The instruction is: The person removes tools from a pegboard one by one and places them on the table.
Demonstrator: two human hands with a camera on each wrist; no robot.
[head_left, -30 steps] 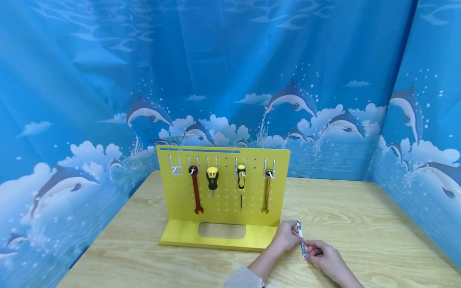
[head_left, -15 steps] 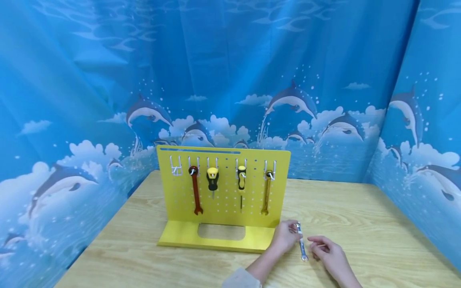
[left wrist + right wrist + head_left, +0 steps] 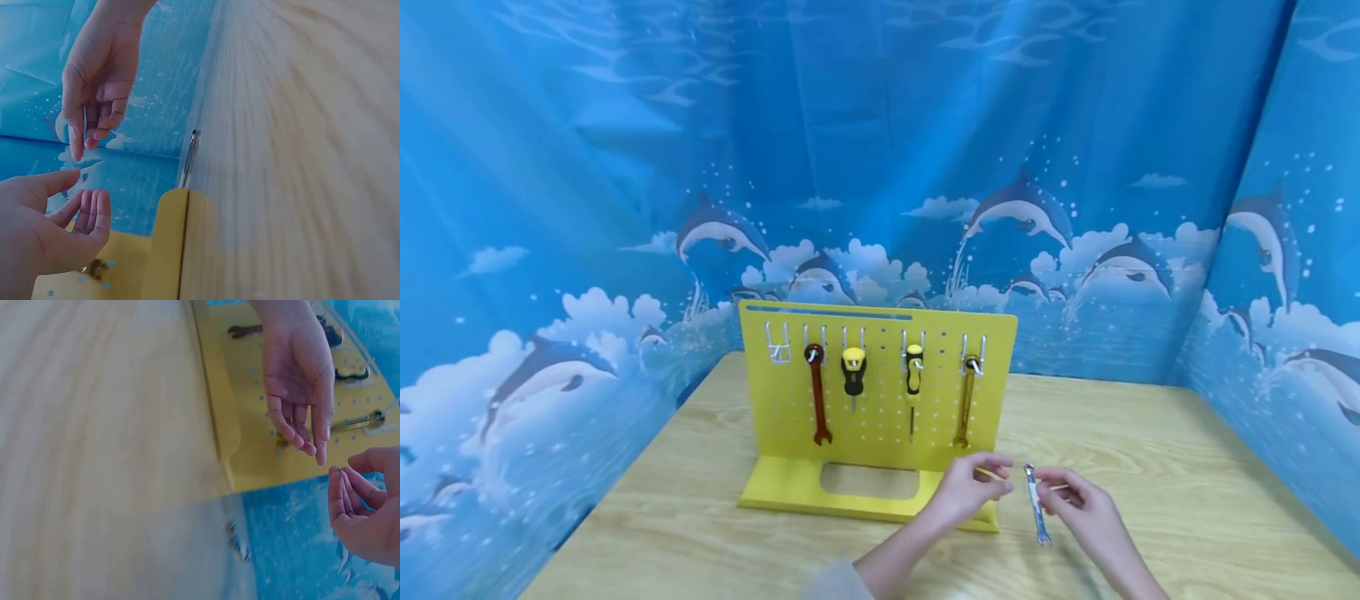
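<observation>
A small silver wrench (image 3: 1037, 510) lies on the wooden table just right of the yellow pegboard stand (image 3: 865, 450). Both hands are raised above it. My left hand (image 3: 962, 492) has its fingers loosely bent and holds nothing, left of the wrench and in front of the stand's right end. My right hand (image 3: 1084, 508) is on the other side; its fingertips overlap the wrench in the head view. The right wrist view shows the wrench (image 3: 236, 542) on the table, apart from both hands, with nothing between the right hand's (image 3: 372, 509) relaxed fingers.
On the pegboard's hooks hang a red-brown wrench (image 3: 819, 400), a stubby screwdriver (image 3: 853, 375), a longer yellow-black screwdriver (image 3: 913, 371) and a gold wrench (image 3: 966, 408). The far-left hook (image 3: 778, 346) carries no tool. A blue dolphin curtain (image 3: 880, 167) stands behind the table (image 3: 1112, 433).
Earlier both hands touched the silver wrench at its two ends; the right hand let go first. Now the left hand has drawn off to the left, while the right hand has moved over the wrench.
</observation>
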